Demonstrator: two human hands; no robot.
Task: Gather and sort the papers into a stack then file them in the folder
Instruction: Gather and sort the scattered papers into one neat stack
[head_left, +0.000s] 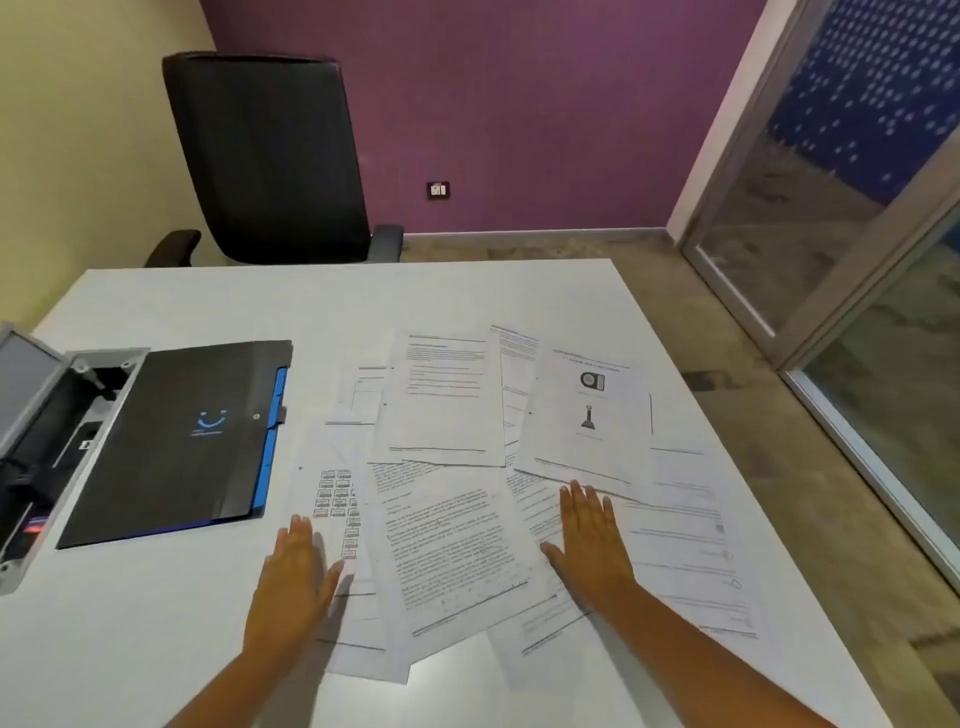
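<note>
Both hands, left (296, 566) and right (592, 540), lie flat with fingers straight on scattered papers (447, 540), probably ready to sweep them together. The closed folder (176, 441) waits on the table's (156, 649) left.

1. A single head-worn view looks forward and steeply down from above the near edge of the white surface (156, 649).
2. It faces the far purple wall (519, 104), with a black chair (265, 156) at the upper left of the frame and a glass partition (831, 208) at the upper right.
3. It sits close: both forearms enter from the bottom edge, and the spread papers (457, 545) fill the lower centre.
4. The wide lens bends the surface's edges outward.
</note>
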